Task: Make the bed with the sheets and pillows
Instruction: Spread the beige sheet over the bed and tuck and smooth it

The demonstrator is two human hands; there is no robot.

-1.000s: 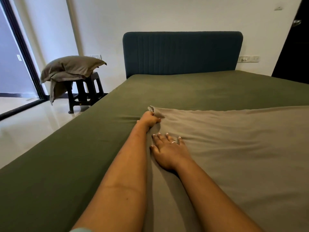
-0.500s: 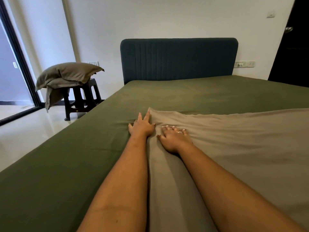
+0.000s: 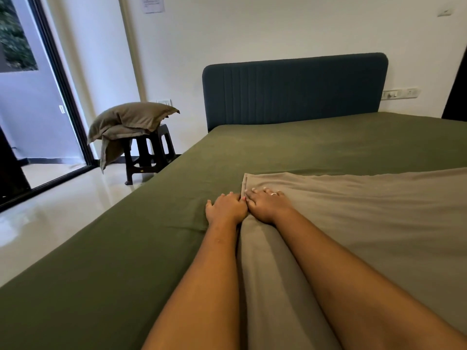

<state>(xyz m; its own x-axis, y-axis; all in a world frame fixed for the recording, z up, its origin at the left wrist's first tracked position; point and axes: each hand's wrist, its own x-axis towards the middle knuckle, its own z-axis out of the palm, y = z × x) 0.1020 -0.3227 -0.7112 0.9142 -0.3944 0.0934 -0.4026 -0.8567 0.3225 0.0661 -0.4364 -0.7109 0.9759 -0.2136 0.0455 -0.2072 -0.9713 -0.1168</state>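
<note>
A green fitted sheet [image 3: 316, 145] covers the bed. Over its right half lies a taupe top sheet [image 3: 366, 210], its left corner near the bed's middle. My left hand [image 3: 226, 207] lies flat on the green sheet just beside the taupe sheet's left edge. My right hand [image 3: 265, 204], with a ring, presses flat on the taupe sheet near that corner. The two hands touch side by side. Taupe pillows [image 3: 131, 120] are stacked on a dark stool [image 3: 149, 152] left of the bed.
A dark blue headboard [image 3: 293, 89] stands against the white wall. A glossy white floor [image 3: 50, 218] runs along the bed's left side to a sliding glass door [image 3: 30, 109]. A dark door [image 3: 457, 92] is at the far right.
My left hand let go of the taupe sheet's corner, opened flat and drew back toward me. My right hand stayed flat on the sheet. The view swung left.
</note>
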